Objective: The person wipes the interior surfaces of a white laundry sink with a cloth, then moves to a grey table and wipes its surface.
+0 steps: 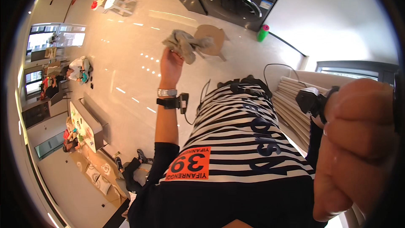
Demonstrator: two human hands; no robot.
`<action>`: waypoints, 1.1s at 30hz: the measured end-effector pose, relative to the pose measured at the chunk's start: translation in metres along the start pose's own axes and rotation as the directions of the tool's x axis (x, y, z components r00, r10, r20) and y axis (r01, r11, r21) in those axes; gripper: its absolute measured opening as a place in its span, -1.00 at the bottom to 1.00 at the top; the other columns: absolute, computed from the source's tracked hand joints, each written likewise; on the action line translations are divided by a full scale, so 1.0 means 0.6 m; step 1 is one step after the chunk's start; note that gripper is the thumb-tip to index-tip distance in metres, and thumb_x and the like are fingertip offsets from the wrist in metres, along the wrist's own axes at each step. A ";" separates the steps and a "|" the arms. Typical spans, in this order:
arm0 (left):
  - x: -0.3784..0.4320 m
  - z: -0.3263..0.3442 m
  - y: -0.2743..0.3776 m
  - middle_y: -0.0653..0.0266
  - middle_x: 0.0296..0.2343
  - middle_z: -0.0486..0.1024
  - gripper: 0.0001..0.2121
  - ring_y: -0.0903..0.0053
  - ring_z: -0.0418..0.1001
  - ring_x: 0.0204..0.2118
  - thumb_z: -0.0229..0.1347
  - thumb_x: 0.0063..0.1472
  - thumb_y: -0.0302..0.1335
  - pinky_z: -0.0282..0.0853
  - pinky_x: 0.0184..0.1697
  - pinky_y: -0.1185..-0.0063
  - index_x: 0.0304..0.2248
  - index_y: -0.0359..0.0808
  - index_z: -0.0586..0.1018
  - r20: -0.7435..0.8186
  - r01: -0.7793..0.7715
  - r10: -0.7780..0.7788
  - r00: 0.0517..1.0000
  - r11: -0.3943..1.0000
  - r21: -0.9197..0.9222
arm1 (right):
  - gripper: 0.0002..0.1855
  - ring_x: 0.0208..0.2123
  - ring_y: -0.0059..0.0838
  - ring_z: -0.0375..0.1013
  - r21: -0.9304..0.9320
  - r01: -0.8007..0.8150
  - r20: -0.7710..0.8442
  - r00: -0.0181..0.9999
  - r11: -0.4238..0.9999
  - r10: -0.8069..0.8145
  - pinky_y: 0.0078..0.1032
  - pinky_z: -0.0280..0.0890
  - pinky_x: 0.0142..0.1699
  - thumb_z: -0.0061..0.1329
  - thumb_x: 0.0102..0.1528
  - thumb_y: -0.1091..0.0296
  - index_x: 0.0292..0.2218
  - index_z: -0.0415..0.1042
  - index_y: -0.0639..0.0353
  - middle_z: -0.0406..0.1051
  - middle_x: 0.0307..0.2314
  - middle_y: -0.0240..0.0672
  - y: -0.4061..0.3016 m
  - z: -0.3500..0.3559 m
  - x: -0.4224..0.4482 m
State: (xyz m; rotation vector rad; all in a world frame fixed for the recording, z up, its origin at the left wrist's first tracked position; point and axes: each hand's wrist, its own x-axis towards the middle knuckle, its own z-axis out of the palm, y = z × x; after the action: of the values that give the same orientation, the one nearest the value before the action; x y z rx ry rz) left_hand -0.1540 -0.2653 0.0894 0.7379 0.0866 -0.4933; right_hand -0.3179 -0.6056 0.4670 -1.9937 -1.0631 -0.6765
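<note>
My left hand (171,61) grips a crumpled grey-beige cloth (183,42), held out in front of me. Part of the cloth overlaps the view of a round wooden stool (210,38); whether it touches the seat I cannot tell. A metal-banded watch (167,92) and a strapped black device (177,102) sit on my left wrist. Very near the camera at the right edge, my right hand (357,139) looms large with its fingers bent. Its far side is cut off, so whether it holds anything is hidden. Another black device (308,99) is strapped at my right wrist.
A dark front-loading laundry machine (232,3) stands ahead, with a green container with a pink top (263,33) by its corner. Beige ribbed fabric (291,110) lies to my right. Leftward are a white stool (120,4), a table (98,134), a sofa (76,161) and several people.
</note>
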 end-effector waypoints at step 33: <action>0.010 0.505 -0.089 0.15 0.24 0.52 -0.35 0.42 0.51 0.25 -0.16 0.67 0.01 0.40 0.36 0.42 0.42 -0.37 0.37 0.076 0.000 -0.054 0.996 0.812 0.583 | -0.03 0.22 -0.52 0.43 0.740 -0.550 0.652 0.444 -0.388 0.614 -0.44 0.34 0.35 -0.32 0.46 -0.57 0.46 0.29 0.12 0.47 0.17 -0.25 0.386 0.115 -0.499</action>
State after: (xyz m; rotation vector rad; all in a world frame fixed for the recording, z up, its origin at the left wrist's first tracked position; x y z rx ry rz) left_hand -0.2019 -0.5025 0.2796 1.3218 -0.1493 -0.5869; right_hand -0.2670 -0.7675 0.1213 -0.8348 0.0404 0.6370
